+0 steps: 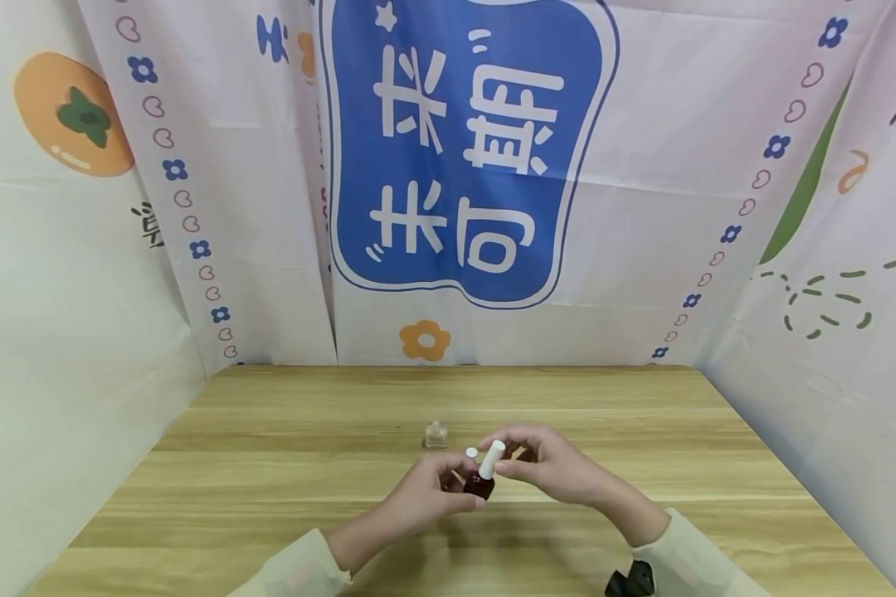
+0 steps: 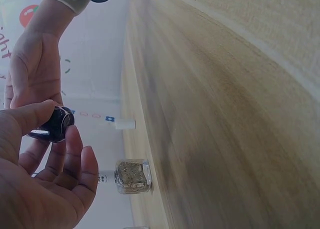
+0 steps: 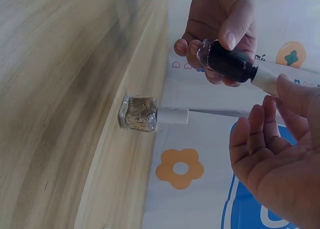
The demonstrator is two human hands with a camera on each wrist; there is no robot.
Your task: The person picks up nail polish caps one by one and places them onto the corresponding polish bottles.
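1. Your left grip (image 1: 431, 493) is curled round the dark bottle (image 1: 479, 487), which you hold in the air over the middle of the surface (image 1: 306, 464), well in from its side edges and far edge
2. Your right grip (image 1: 560, 468) pinches the white cap (image 1: 493, 460) at the top of that bottle; from the head view, the cap leans toward the right edge
3. The step in hand looks like working the cap at the neck; you cannot tell from this moment whether it is going on or coming off, nor whether it is fully seated
4. Between your grips and the far edge, the glitter bottle (image 3: 139, 114) stands upright on the surface, its own cap (image 3: 172, 115) in place
5. The next move probably calls for a firm left grip on the glass while your right one turns the cap in line with the neck; a skewed pull could spill the contents
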